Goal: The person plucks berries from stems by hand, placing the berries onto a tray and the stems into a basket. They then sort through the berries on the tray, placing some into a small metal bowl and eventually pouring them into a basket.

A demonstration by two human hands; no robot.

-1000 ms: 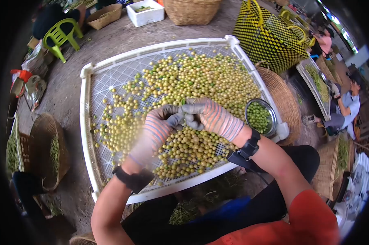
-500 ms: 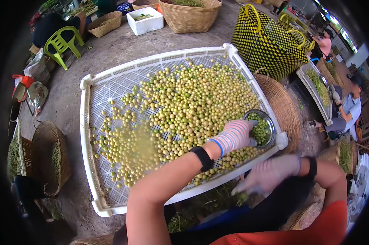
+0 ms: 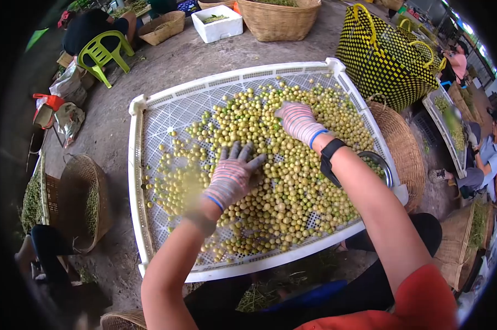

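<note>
A white mesh tray [image 3: 166, 122] lies before me, spread with many small round yellow-green fruits [image 3: 281, 208]. My left hand [image 3: 230, 175], in a striped glove with grey fingers, rests on the fruits near the middle, fingers spread. Farther back and to the right, my right hand [image 3: 302, 122], gloved alike, reaches down into the fruits. Its fingers look curled under, and whatever they grip is hidden. At the tray's right edge sits a metal bowl [image 3: 390, 175] with green fruits in it, partly covered by my right forearm.
A woven basket [image 3: 405, 148] stands against the tray's right side, below a yellow-black woven bag [image 3: 389, 60]. Beyond the tray are a white foam box [image 3: 218, 27], a wicker basket [image 3: 281, 22] and a green chair [image 3: 102, 55]. Other people sit at left and right.
My left hand has left the metal bowl and moved left onto the fruits. My right hand has come up from beside my lap into the tray. The view has shifted slightly.
</note>
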